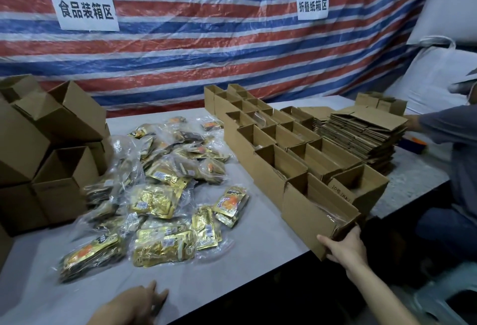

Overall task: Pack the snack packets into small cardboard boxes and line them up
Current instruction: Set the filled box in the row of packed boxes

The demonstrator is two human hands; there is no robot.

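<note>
Wall signs read 食品装箱区 [85, 9] and 折叠纸箱区 [312, 5]; a flap [341, 191] reads 10号. The right hand [346, 247] grips the nearest box [309, 211] by its corner at the worktop [258, 234] edge. The left hand [136, 304] is relaxed and empty, with packets [160, 195] piled beyond it.

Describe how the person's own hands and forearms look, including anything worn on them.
The left hand and right hand are bare: no gloves, rings or watch show. The right forearm is also uncovered, no sleeve in view.
</note>
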